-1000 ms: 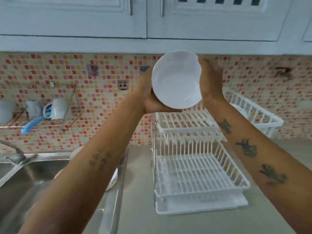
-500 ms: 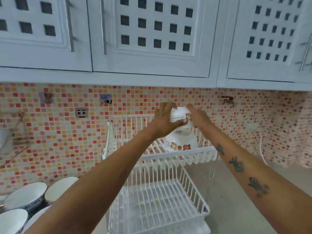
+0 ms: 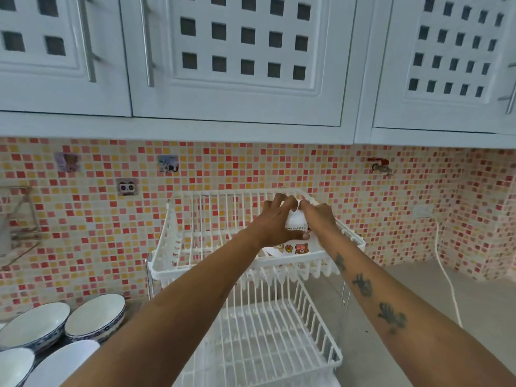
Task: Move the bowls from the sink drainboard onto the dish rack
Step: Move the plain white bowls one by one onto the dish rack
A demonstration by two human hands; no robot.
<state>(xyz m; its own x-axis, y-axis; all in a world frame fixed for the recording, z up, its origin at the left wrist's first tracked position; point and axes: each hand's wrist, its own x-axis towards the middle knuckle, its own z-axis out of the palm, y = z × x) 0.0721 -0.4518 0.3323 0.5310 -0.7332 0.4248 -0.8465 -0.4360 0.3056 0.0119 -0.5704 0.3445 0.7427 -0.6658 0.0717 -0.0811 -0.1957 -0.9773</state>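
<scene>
At the lower left, four bowls wait on the drainboard: two white ceramic bowls with blue patterned rims and two plain white bowls nearer the camera; none is touched. To their right stands the white two-tier wire dish rack, its lower tier bare. Over the right end of the upper tier, the left hand clasps the small white bowl with cartoon stickers, held upside down, thumb low at its rim and fingers curled over its base; the right hand closes on the same bowl from the other side. Beneath it sits another stickered white bowl, already in the tier. The step looks like nesting or seating the held bowl there; it would go best lowered squarely so the rim settles evenly, then both hands loosened together once it rests, lest it tip against the rack's right rail.
</scene>
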